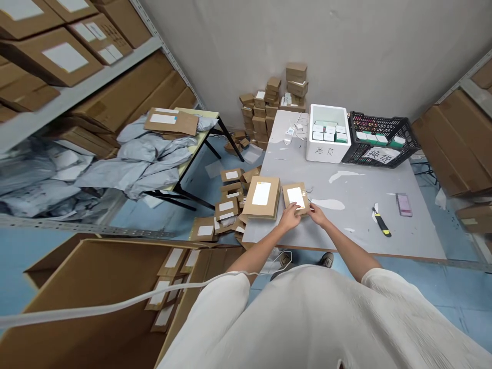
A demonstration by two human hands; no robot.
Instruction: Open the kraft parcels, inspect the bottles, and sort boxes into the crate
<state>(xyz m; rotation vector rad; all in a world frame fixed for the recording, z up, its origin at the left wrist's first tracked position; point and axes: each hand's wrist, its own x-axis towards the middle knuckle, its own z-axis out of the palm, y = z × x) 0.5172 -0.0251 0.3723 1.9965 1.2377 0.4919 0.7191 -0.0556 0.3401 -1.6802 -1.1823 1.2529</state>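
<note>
A small cardboard box (pixel 302 189) with a white label lies on the grey table in front of me. My left hand (pixel 291 218) grips its near left corner, fingertips over the label's lower edge. At the near right corner, my right hand (pixel 317 214) holds the same box with its fingers closed at the side. Just left of it sits a larger cardboard box (pixel 249 204), also with a white label. Farther right on the table lie a yellow-and-black utility knife (pixel 382 223) and a blurred pink phone-like object (pixel 403 204).
A white foam box (pixel 328 151) and a black plastic crate (pixel 380 130) stand at the table's back, holding small cartons. Cardboard boxes (pixel 226 206) are piled on the floor at left. A large open carton (pixel 96 287) and a white cable (pixel 154 296) are near my left side.
</note>
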